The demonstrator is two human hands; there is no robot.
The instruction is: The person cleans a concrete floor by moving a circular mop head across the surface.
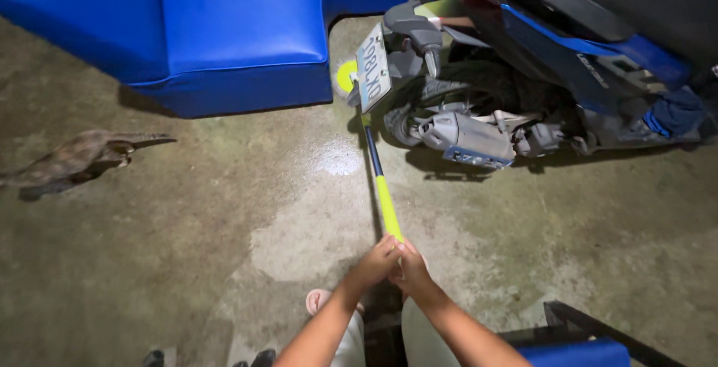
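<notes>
- Both our hands clamp the near end of the broom point(385, 202): left hand point(372, 264) and right hand point(410, 268) side by side, fingers wrapped shut on the yellow handle.
- The stick runs forward over the wet concrete floor point(224, 210); its yellow head sits between the blue cushion point(239, 38) and the scooter point(479, 105).
- We judge it light and stiff, but long; gripped at one end, the head will swing wide.
- A cat point(75, 159) stands well to the left.

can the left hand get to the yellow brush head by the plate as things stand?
Probably not directly. The left hand grips the near end of the handle beside the right hand; the brush head lies at the far end, between the blue cushion and the scooter.
</notes>
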